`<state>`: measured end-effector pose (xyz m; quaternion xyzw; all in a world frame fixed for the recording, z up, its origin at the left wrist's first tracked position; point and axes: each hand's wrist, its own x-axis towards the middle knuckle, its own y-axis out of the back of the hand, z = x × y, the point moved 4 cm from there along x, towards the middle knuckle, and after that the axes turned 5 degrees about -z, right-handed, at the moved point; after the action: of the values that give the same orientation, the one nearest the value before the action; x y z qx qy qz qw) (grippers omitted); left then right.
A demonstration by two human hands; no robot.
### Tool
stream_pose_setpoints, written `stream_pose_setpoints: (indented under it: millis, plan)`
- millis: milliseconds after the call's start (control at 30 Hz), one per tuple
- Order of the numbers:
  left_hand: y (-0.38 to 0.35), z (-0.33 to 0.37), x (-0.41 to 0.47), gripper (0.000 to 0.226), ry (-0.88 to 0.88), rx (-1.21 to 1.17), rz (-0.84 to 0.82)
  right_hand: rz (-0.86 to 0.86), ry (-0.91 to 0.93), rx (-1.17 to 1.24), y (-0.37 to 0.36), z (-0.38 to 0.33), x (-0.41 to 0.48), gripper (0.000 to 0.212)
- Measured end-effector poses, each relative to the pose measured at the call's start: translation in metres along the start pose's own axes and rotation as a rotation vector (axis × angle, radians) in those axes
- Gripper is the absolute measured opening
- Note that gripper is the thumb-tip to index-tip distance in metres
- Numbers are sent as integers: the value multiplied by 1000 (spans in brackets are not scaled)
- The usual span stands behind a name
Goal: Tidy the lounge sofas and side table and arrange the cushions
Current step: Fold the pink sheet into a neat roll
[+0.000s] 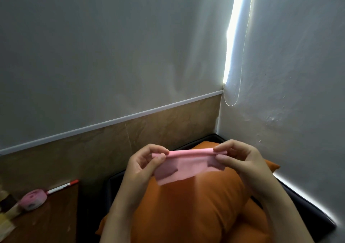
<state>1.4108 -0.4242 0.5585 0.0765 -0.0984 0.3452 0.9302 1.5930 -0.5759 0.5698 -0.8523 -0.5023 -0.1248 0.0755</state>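
Note:
A small pink cloth (pixel 188 165) is stretched between both hands above an orange cushion (pixel 190 201). My left hand (pixel 147 160) pinches its left end between thumb and fingers. My right hand (pixel 237 157) pinches its right end the same way. The cloth's top edge is folded over and its lower part hangs loose. The cushion lies on a dark sofa (pixel 306 203) in the room's corner, with a second orange cushion (pixel 248 227) partly under it.
A wooden side table (pixel 46 218) stands at lower left with a pink tape measure (pixel 33 199), a red-capped pen (pixel 62 186) and some yellowish items at its left edge. Walls close in behind and on the right; a blind cord (pixel 240 71) hangs in the corner.

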Motion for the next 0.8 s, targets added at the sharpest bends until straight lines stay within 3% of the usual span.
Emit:
stream_pose_setpoints:
  millis: [100,267,600,700,800]
  plan:
    - [-1,2,1,8,-4,39,42,26,5,-11,-5,-3,1,20]
    - [-5,4,2,23,33,-80,28,43,-7,-33,-3,0,3,32]
    - [-6,3,6,13,-14,17,4,18,31,-71,-2,4,8,22]
    - [-7,2,7,11,-7,10,20,-14,3,-76,-3,6,9,8]
    - [-8,2,6,11,19,-2,17,-33,-12,-102,-3,7,11,10]
